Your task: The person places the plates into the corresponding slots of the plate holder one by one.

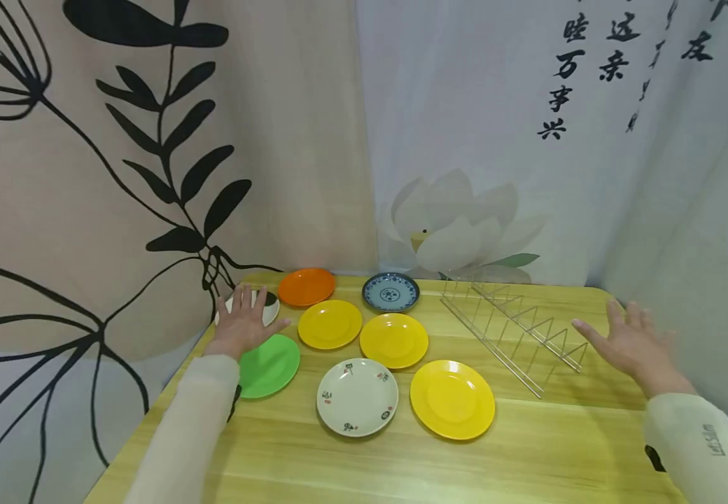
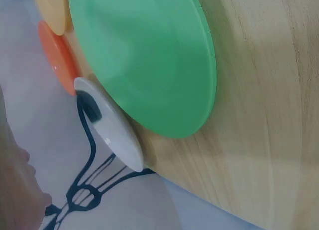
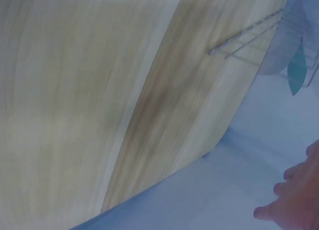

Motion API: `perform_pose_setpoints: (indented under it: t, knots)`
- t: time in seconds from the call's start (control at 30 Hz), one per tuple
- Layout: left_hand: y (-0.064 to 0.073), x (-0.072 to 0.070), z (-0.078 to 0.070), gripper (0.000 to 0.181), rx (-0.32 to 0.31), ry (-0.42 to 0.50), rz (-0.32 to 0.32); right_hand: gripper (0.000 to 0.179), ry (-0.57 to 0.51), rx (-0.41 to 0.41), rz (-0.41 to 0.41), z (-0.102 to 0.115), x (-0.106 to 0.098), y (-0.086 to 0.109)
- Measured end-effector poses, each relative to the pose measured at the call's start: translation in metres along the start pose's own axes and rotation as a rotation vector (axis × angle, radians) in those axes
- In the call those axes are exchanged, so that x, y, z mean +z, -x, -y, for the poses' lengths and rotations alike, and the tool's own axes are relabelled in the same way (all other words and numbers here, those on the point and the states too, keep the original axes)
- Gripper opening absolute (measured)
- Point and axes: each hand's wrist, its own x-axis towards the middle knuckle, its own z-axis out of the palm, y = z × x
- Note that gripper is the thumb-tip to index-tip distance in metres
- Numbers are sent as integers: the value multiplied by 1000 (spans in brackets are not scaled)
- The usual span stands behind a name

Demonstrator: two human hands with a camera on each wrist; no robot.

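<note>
Left hand (image 1: 242, 327): spread, near green plate (image 1: 271, 366)
Right hand (image 1: 638, 346): spread, near rack (image 1: 526, 329)
Black-and-white plate (image 2: 112, 132): partly hand-screened from head, clearer from your left wrist

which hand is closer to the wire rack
Right: the right hand is just to the right of the wire rack; the left hand is well to its left, past the yellow plates.

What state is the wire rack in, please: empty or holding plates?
Empty: the wire rack shows bare wires with no plate between them; the visible plates lie outside it on the table.
</note>
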Motion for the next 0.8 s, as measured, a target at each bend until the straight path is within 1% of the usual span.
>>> perform_pose_setpoints:
  t: [0.1, 0.27, 0.43, 0.53, 0.67, 0.8]
  knots:
    - [0, 0, -1, 106, 12, 1, 4, 100, -29, 3, 2, 6, 2, 0]
    - [-2, 1, -4, 105, 42, 38, 8, 98, -58, -9, -16, 16, 9, -1]
    - [-3, 0, -9, 101, 74, 56, -14, 98, -101, -15, -20, 21, 16, -1]
    - [-2, -2, -12, 103, 88, 58, -24, 98, -120, -12, -12, 25, 17, 0]
    - [-2, -3, -14, 105, 92, 68, -28, 97, -143, -6, -21, 30, 18, 3]
    - [-2, -3, -17, 104, 93, 89, -22, 99, -202, -2, -21, 33, 22, 7]
